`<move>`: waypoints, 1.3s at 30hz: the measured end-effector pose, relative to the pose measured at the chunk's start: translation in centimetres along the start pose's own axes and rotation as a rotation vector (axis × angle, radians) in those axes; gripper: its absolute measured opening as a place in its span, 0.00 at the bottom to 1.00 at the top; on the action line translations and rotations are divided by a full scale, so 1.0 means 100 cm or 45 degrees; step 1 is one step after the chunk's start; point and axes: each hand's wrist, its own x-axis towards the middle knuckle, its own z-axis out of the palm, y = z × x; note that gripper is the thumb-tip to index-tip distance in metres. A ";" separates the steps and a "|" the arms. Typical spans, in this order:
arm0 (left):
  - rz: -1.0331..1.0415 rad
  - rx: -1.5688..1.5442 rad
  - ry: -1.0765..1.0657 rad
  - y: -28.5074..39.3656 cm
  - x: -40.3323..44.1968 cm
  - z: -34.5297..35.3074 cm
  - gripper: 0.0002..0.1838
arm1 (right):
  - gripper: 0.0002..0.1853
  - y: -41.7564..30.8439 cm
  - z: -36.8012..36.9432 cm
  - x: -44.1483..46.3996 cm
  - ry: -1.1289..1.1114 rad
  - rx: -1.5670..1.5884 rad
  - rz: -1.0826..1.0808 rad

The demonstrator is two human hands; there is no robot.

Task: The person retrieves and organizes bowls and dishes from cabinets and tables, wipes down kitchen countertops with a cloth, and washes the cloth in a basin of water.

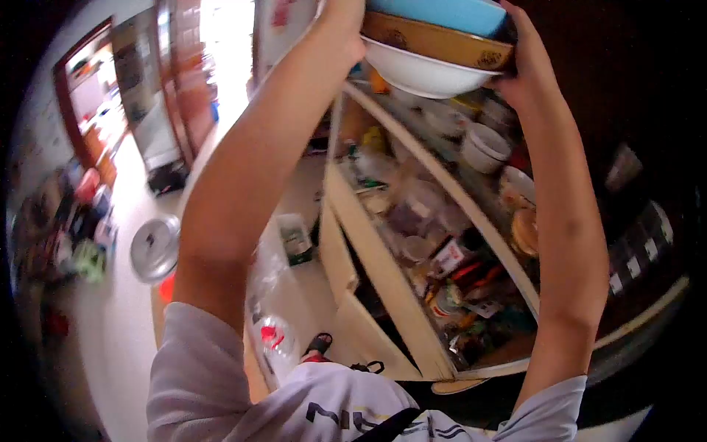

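A stack of bowls is held up at the top of the head view, with a blue one [449, 15] uppermost, a brown one [442, 44] in the middle and a white one [434, 74] at the bottom. On the left side of the stack, my left hand [346, 29] grips the rims, its fingers partly out of the frame. My right hand [521, 51] closes on the opposite side. Beneath the stack are the shelves of a cabinet [449, 188], crowded with containers, among them a white tub [486, 146].
A round metal lid [155, 249] lies to the left of my left arm. Clear plastic with a red part [272, 337] is near my foot. Cabinet doors [375, 335] stand low in the middle. Cluttered items [88, 258] line the far left, by a doorway.
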 end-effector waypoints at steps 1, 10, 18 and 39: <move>0.108 0.012 -0.013 0.005 -0.010 -0.019 0.26 | 0.38 0.012 0.009 -0.001 -0.134 0.092 -0.038; 0.684 0.801 0.995 0.062 -0.233 -0.163 0.33 | 0.34 0.153 0.141 -0.145 -0.614 0.551 0.084; 0.662 0.920 1.389 0.052 -0.498 -0.263 0.31 | 0.33 0.318 0.213 -0.345 -0.933 0.672 0.509; 0.417 0.245 2.566 -0.120 -0.961 -0.278 0.31 | 0.44 0.556 0.164 -0.721 -1.941 0.086 0.982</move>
